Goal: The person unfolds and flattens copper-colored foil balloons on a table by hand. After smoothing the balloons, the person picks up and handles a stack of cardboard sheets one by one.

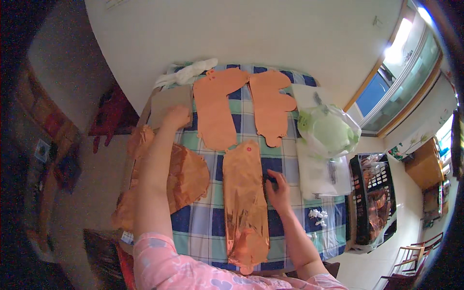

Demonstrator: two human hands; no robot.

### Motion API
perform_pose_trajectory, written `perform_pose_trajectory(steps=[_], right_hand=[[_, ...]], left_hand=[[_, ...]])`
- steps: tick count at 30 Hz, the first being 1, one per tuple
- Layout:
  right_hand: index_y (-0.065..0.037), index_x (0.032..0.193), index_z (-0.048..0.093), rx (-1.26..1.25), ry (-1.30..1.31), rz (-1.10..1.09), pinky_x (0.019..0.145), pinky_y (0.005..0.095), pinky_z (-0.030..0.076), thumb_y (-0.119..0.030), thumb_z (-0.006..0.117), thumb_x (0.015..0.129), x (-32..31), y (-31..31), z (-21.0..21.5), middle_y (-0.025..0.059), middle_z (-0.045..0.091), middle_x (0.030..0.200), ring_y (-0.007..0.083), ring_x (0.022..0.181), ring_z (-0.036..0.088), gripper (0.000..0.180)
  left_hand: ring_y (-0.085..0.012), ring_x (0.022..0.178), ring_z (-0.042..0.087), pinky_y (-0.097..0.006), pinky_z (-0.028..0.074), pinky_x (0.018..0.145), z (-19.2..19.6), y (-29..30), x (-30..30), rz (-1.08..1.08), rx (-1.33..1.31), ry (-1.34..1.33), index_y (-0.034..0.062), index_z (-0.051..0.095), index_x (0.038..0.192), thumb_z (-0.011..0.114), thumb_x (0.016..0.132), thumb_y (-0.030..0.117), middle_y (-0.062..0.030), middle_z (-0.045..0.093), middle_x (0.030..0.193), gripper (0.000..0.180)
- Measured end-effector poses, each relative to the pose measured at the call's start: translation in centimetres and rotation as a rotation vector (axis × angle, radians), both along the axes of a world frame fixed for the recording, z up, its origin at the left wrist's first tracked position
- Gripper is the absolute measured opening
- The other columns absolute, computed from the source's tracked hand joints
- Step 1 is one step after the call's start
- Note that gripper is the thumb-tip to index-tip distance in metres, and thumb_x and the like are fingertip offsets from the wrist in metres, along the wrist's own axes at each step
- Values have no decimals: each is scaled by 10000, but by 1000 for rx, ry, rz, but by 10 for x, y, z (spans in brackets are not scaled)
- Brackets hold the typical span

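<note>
Left of the part-open right grip [278, 189], smooth the long rose-gold foil balloon [244, 188] flat; the left grip [178, 117], contents unclear, lies over a grey-brown sheet [166, 100].

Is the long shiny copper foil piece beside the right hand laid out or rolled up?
Laid out: the copper foil piece lies as one long, creased strip on the checked cloth. Folding at its near end: cannot tell.

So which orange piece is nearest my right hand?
The long, shiny middle piece, just left of your right hand; upper pair and left pile lie farther off.
</note>
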State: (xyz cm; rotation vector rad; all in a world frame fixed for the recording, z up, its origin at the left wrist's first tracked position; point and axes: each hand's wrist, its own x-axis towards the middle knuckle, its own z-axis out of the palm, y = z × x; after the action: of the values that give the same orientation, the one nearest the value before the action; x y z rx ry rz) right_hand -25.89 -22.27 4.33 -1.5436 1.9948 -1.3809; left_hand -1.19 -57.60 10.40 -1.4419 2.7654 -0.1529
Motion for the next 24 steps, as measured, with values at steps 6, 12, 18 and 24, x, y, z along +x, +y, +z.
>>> perform_pose_trajectory(steps=[6, 12, 18, 24], right_hand=[[-58, 1109, 582, -1, 2, 7, 882, 391, 450, -52, 610, 788, 1, -1, -1, 142, 605, 1067, 327, 1008, 569, 322], [-24, 1071, 593, -89, 18, 20, 814, 347, 465, -20, 589, 784, 7, -4, -2, 142, 612, 988, 292, 935, 591, 287], [-21, 1066, 592, -61, 54, -1, 821, 347, 461, -16, 586, 783, -1, -3, -11, 138, 612, 979, 292, 931, 589, 283], [-22, 1057, 597, -119, 47, 14, 812, 347, 463, -11, 588, 776, 3, -2, -6, 142, 610, 965, 288, 914, 590, 281]], left_hand=[[-346, 865, 637, -476, 504, 752, -31, -23, 0, 9, -84, -11, 17, 627, 930, 580, 781, 195, -161, 633, 944, 237], [-324, 780, 657, -425, 531, 674, -56, -46, 13, -14, -269, -11, 23, 655, 852, 578, 775, 146, -154, 657, 817, 164], [-315, 800, 659, -410, 533, 675, -29, -22, -12, -8, -171, -47, 35, 666, 836, 555, 781, 101, -172, 661, 852, 141], [-306, 809, 655, -407, 525, 721, -30, 11, 5, -18, -335, 73, -15, 614, 892, 566, 760, 92, -166, 654, 847, 177]])
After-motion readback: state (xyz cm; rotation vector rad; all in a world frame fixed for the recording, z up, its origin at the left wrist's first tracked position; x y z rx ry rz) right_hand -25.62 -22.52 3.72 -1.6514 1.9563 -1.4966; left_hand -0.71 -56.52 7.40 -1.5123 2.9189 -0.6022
